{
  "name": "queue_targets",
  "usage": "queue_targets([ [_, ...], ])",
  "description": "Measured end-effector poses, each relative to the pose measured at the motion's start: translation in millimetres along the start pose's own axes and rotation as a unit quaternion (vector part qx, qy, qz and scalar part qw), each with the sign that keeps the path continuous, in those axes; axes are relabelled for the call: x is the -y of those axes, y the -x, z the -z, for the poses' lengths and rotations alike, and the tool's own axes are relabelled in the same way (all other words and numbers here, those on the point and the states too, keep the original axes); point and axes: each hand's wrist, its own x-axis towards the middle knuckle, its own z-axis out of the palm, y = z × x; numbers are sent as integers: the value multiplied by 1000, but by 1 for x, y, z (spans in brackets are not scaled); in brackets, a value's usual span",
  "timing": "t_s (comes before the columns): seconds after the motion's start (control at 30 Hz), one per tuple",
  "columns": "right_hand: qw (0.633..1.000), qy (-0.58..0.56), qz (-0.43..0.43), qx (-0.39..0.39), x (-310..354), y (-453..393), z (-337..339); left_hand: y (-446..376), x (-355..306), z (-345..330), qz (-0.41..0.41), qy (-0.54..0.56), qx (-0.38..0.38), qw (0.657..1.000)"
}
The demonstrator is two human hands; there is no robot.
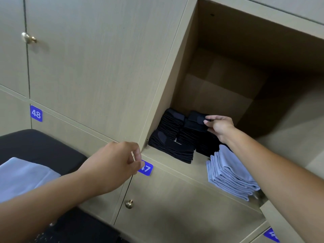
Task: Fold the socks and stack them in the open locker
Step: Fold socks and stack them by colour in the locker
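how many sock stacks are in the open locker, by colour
black sock stacks: 3, at left back, left front and the middle one, onto which the right hand sets a folded black sock
light blue stack: 1
total: 4

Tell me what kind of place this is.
Probably a locker or changing room: wooden locker doors with brass knobs, blue number plates such as 48, and an open locker holding stacked black socks.
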Motion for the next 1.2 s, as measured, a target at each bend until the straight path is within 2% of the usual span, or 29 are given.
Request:
queue_targets([
  [0.23, 998, 57, -8, -25, -1, -9, -10, -2, 5, 2, -4, -1, -2, 1000],
  [0.4, 987, 149, 30, -53, -8, -19, -12, -1, 4, 3, 2, 5, 2, 1000],
  [0.57, 961, 266, 70, -22, -5, -15, -13, -1, 4, 3, 1, 6, 2, 1000],
  [0.77, 936, 336, 102, 7, -3, -15, -10, -3, 8, 4, 0, -7, 2, 1000],
  [0.9, 928, 339, 156, 5, 0, -7, -9, -4, 9, 6, 0, -4, 5, 1000],
  [1.2, 927, 243, 285, 33, 2, 70, -30, -4, 7, 5, 1, -1, 11, 1000],
])
